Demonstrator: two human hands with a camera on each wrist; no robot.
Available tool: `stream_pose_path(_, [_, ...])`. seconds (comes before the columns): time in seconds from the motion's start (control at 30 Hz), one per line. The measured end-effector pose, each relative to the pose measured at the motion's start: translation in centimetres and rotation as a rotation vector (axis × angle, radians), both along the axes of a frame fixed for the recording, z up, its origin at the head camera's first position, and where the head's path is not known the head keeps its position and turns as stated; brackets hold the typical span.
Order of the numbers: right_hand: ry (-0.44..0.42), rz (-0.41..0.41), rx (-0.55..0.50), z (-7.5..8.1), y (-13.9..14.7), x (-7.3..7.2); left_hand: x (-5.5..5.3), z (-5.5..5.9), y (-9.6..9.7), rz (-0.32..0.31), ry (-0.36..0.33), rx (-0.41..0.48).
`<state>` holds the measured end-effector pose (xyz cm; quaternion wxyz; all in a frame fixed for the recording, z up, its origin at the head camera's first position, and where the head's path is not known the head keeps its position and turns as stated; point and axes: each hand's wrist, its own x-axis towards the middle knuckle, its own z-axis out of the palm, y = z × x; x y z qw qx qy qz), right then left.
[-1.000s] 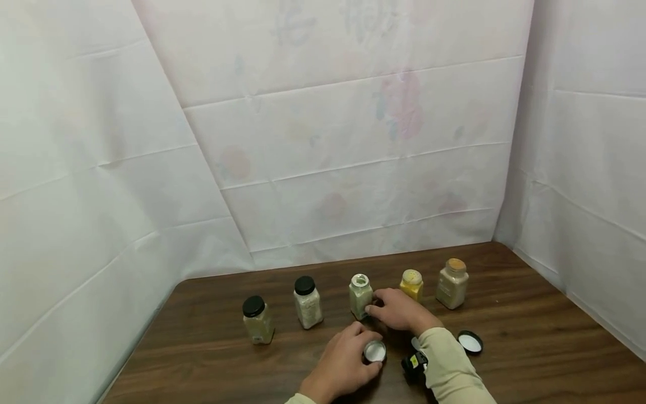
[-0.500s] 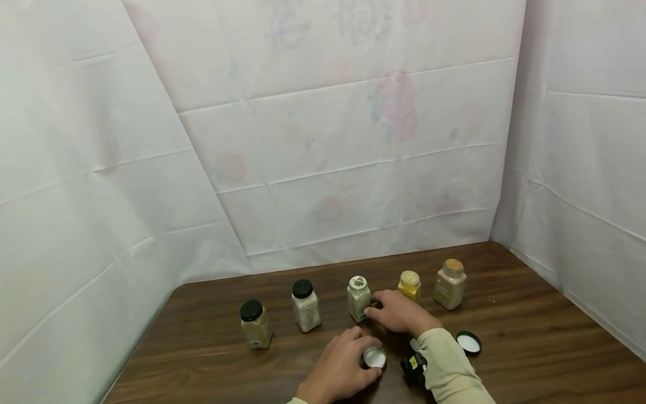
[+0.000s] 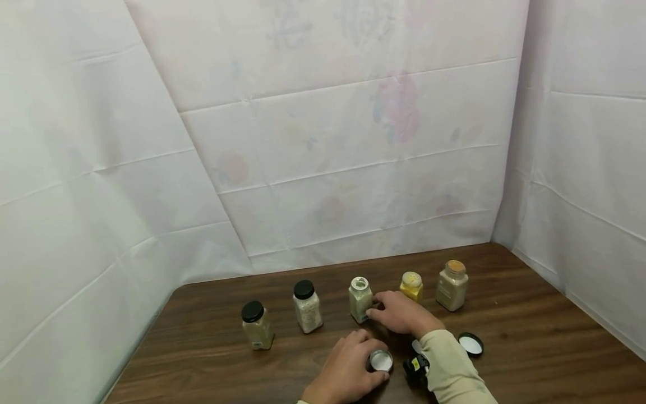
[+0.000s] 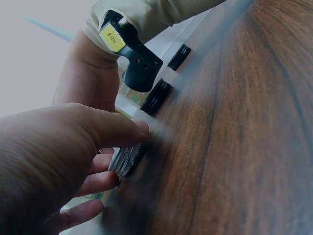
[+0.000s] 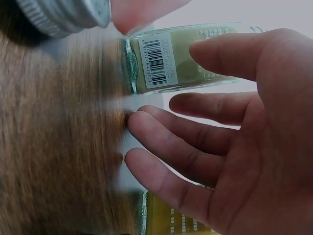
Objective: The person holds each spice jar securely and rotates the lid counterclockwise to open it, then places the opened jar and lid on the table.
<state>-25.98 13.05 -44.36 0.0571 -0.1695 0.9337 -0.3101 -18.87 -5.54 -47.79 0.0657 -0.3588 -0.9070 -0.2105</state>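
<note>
My left hand pinches a round jar lid just above or on the table; its pale inner side faces up. In the left wrist view, thumb and fingers sit on either side of its ribbed silver rim. My right hand is beside an uncapped glass jar of pale green powder. Its fingers are loosely spread in the right wrist view, the thumb in front of the labelled jar; whether it touches the glass I cannot tell.
Uncapped jars of yellow and beige powder stand to the right. Two black-capped jars, one greenish and one whitish, stand left. A loose lid lies by the right sleeve, another lid partly behind the wrist. White cloth surrounds the table.
My left hand has shifted slightly to the right with the lid. The right hand and the jars stay where they were; the head view has moved a little.
</note>
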Motion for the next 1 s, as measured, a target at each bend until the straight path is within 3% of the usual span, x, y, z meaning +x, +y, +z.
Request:
stream_pose_path(0.23, [0.007,0.025,0.028,0.5,-0.4,0.2,0.1,0.1,-0.3,-0.003,-0.008,0.01])
stream_pose_path(0.4, [-0.005,-0.004,0.099,1.2,-0.4,0.5,-0.4,0.2,-0.8,0.013,-0.026,0.12])
stream_pose_path(0.47, [-0.015,-0.021,0.134,1.4,-0.5,0.6,-0.6,0.4,-1.1,0.047,0.029,0.199])
stream_pose_path(0.73, [-0.003,0.011,0.203,2.5,-1.1,1.6,-1.7,0.6,-2.8,0.235,0.411,0.517])
stream_pose_path(0.9, [0.063,0.069,0.147,3.1,-1.9,2.2,-2.5,0.6,-4.2,0.344,0.55,0.651])
stream_pose_path(1.0, [0.091,0.113,0.118,3.2,-2.4,2.6,-2.8,0.6,-4.9,0.383,0.598,0.727])
